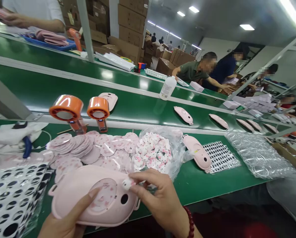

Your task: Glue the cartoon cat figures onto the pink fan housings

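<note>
My left hand [72, 216] grips a pale pink plastic cover [73, 188] at its near left edge, the thumb lying across its face. A round printed disc [105, 195] sits in the middle of that cover, and a black oval spot [124, 199] shows to its right. Between thumb and fingers, my right hand [158, 191] pinches a small white cat-faced charm [127, 183] with pink on it, just over the cover's upper right part. Whether the charm touches the cover I cannot tell. Behind the cover lie a plastic bag of similar charms [151, 150] and piles of printed round discs [73, 145].
Two orange handheld fans [66, 107] stand at the back left. Black-dotted sheets [14, 195] lie at left, with another dotted sheet [221, 155] at right beside a pink cover [197, 152]. More covers [183, 115] and a white bottle [168, 88] are on the green belt [138, 109]. Co-workers sit beyond.
</note>
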A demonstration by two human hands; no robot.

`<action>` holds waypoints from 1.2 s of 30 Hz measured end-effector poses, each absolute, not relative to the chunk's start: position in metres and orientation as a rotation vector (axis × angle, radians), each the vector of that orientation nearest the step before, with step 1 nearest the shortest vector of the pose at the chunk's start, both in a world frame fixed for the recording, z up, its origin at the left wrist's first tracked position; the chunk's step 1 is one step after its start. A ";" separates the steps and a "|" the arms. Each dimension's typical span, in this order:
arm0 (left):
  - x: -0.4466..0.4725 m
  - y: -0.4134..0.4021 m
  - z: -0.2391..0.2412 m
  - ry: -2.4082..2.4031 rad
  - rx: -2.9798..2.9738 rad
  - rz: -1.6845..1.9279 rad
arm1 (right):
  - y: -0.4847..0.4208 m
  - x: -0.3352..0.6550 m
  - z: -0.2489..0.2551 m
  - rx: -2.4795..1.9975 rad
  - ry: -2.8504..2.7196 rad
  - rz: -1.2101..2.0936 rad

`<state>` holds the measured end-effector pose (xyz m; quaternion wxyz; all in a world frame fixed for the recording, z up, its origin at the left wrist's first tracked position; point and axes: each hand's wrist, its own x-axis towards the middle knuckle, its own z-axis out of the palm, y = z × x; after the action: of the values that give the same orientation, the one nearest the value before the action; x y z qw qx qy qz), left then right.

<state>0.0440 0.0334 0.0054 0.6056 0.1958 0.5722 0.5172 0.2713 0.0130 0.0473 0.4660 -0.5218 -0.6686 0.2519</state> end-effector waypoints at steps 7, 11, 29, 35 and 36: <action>0.048 0.026 0.042 1.297 0.175 1.175 | 0.010 0.220 0.048 -1.155 -1.892 0.275; 0.044 0.019 0.047 1.267 0.162 1.217 | 0.004 0.212 0.048 -1.210 -1.924 0.124; 0.048 0.011 0.048 1.281 0.110 1.291 | -0.009 0.189 0.035 -1.073 -2.055 -0.315; 0.041 0.011 0.048 1.283 0.154 1.313 | -0.006 0.201 0.035 -1.161 -1.925 0.047; 0.039 0.010 0.048 1.272 0.168 1.306 | -0.005 0.203 0.035 -1.213 -1.840 0.219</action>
<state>0.0392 0.0102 0.0481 0.6095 0.0729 0.5509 0.5654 0.2027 -0.0048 0.0349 0.4468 -0.4899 -0.7433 0.0885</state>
